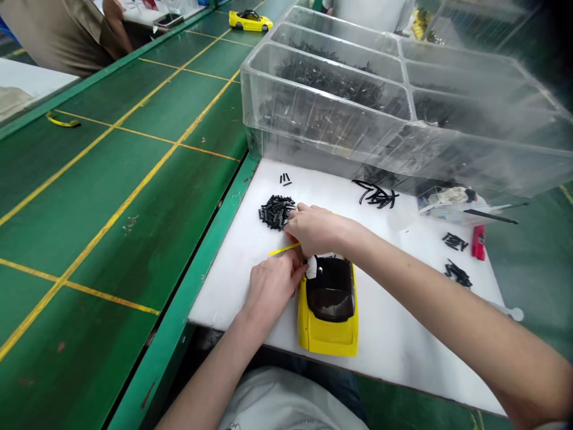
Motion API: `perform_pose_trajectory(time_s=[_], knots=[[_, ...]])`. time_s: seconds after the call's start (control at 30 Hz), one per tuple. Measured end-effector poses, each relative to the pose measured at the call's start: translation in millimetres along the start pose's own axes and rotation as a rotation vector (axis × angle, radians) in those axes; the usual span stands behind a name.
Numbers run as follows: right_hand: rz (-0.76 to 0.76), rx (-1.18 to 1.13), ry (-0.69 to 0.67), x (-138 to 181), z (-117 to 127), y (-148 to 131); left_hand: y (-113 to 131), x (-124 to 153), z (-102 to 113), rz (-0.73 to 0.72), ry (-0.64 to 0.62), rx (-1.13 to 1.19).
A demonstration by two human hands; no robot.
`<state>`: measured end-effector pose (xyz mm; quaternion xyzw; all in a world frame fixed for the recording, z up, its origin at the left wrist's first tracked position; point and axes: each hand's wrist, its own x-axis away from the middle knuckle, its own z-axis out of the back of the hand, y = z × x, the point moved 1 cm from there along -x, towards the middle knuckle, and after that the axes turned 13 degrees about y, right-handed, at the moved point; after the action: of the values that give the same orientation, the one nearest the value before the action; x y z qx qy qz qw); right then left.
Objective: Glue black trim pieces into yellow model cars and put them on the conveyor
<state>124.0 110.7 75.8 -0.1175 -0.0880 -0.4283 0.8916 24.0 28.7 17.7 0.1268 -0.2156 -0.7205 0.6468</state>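
A yellow toy car with a dark windscreen and cabin lies on the white work board in front of me. My left hand is at the car's left side, its fingers closed around a thin yellow part that sticks out sideways like an open door. Over the front of the car, my right hand has its fingers bent and pinched together beside that part; what they hold is hidden. A pile of small black parts lies just past the right fingertips. A white piece shows in the cabin.
A large clear divided bin of black parts stands behind the board. Curved black strips, small black pieces and a red object lie rightward. On the green conveyor at left is another yellow car. A person sits beyond.
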Motion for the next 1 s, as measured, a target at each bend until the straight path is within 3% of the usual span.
perform_pose_trajectory(time_s=[0.4,0.57,0.67,0.73,0.8,0.87,0.93,1.0], knots=[[-0.023,-0.038,0.033,-15.4,-12.3,1.4,-1.8,0.3,-1.6,0.004,-0.017,0.001],[-0.093,-0.094,-0.060,-29.3,-20.6,2.5,-2.7,-0.6,-4.2,0.017,-0.003,0.058],[-0.117,-0.091,-0.099,-32.3,-14.8,2.9,-4.2,1.2,-4.3,0.014,0.019,0.121],[-0.100,-0.081,-0.089,-17.5,-0.7,2.9,-8.4,5.2,-1.0,-0.010,0.015,0.156],[-0.057,-0.116,0.036,17.1,17.2,1.2,-16.8,10.9,5.3,-0.022,0.021,0.203],[-0.014,-0.270,0.444,69.3,30.8,-3.0,-28.6,15.8,13.5,0.023,0.160,0.268],[-0.156,-0.441,0.780,130.1,27.1,-8.0,-39.3,18.3,20.2,0.059,0.378,0.335],[-0.446,-0.562,1.043,187.8,3.3,-13.2,-44.1,17.5,21.6,0.005,0.473,0.382]])
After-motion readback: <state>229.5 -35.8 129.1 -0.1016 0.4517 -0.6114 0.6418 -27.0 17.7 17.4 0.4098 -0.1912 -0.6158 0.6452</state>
